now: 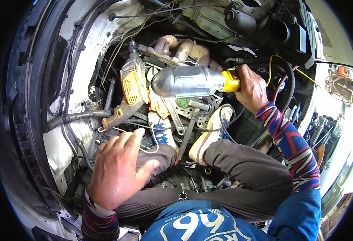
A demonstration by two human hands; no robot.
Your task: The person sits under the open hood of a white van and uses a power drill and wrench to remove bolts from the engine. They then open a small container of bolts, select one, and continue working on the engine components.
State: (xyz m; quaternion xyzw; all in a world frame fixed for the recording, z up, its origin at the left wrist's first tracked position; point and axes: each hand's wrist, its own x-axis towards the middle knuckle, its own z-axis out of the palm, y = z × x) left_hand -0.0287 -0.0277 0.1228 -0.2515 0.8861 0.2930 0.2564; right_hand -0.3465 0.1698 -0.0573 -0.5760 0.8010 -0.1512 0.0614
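My right hand (pixel 251 88) is wrapped round the yellow handle of a work light (pixel 188 81) with a rounded metal shield. The lamp lies level across the engine bay, its shield pointing left. My left hand (pixel 118 168) hovers over my thigh, fingers stretched and thumb apart, with nothing in it. Just beyond its fingertips rests a yellow and grey power drill (pixel 133 86), chuck pointing away from me. Between my shoes are a hammer (pixel 190 130) and a wrench (pixel 175 117). An orange cloth (pixel 158 105) is partly covered by the lamp.
I sit inside a vehicle's engine bay, with my shoes (pixel 212 134) on its parts. A rusty exhaust manifold (pixel 184 52) is at the far side. A corrugated hose (pixel 82 116) runs along the left, and a black hose (pixel 291 86) curves at the right. Loose cables cross around my feet.
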